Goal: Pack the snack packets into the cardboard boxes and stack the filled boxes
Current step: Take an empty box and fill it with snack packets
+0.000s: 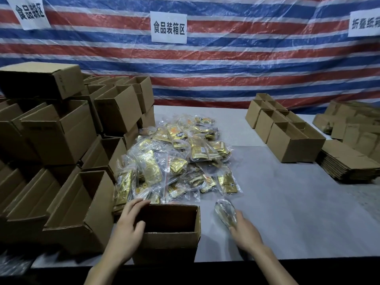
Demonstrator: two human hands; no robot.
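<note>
**Inspector:** Progress?

**Assessor:** Early, in my judgement. The pile of snack packets (176, 157) lies mid-table, unpacked. The open box (170, 239) at the near edge shows nothing inside.

**Inspector:** Hands?

**Assessor:** The left hand (127, 221) grips that box's left wall. The right hand (244, 231) holds one packet (225, 212), just right of the box.

**Inspector:** Stacking?

**Assessor:** The stacked boxes (61, 130) at left stand open, and I cannot tell their contents.

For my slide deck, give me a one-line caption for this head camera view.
Left hand holds an open cardboard box while the right hand holds a snack packet near the packet pile.
</note>
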